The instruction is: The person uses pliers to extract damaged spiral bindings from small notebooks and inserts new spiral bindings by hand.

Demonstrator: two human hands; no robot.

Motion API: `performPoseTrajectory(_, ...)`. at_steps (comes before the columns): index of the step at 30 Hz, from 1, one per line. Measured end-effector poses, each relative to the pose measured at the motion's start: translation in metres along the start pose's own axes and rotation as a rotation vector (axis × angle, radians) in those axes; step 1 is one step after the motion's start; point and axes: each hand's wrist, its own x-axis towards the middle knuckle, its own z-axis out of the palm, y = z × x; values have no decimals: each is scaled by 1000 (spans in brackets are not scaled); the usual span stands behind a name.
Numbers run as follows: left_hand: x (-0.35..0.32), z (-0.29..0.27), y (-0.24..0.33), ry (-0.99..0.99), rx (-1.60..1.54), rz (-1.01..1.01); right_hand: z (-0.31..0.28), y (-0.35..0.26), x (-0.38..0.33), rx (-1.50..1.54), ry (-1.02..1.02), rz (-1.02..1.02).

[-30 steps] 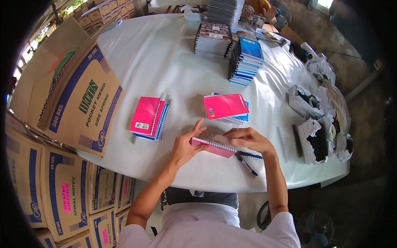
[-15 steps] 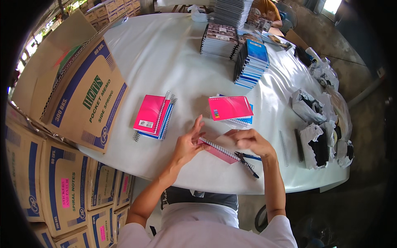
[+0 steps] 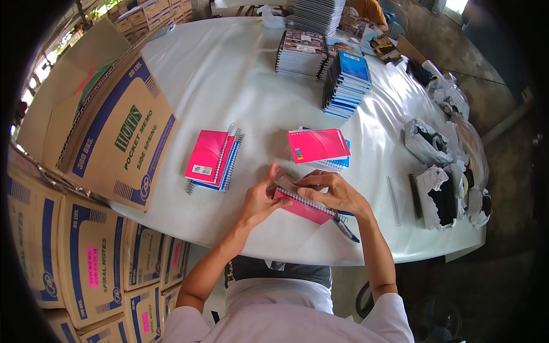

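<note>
Held notebook point(image 3: 306, 209) tilted over white table point(image 3: 266, 108) beside cartons point(image 3: 91, 240).

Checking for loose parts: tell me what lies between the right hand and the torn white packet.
Past the right hand, the head view shows a silvery spiral coil, then a black spiral coil nearer the torn packet.

head view; left fisheye of worn pair; faces down and forward; close above table point(image 3: 263, 108)
</note>
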Motion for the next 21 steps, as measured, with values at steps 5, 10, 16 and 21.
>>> performPoseTrajectory(5,0,-11,12,-243,119,-63,-26,3,-52,-155,252,0)
performPoseTrajectory(10,-6,-8,22,-326,-126,0,-19,23,-104,-1001,631,66)
performPoseTrajectory(16,-10,-6,21,-336,20,-66,34,36,-117,-793,575,91)
performPoseTrajectory(21,-21,-7,38,-165,99,21,29,82,-116,-835,596,20)
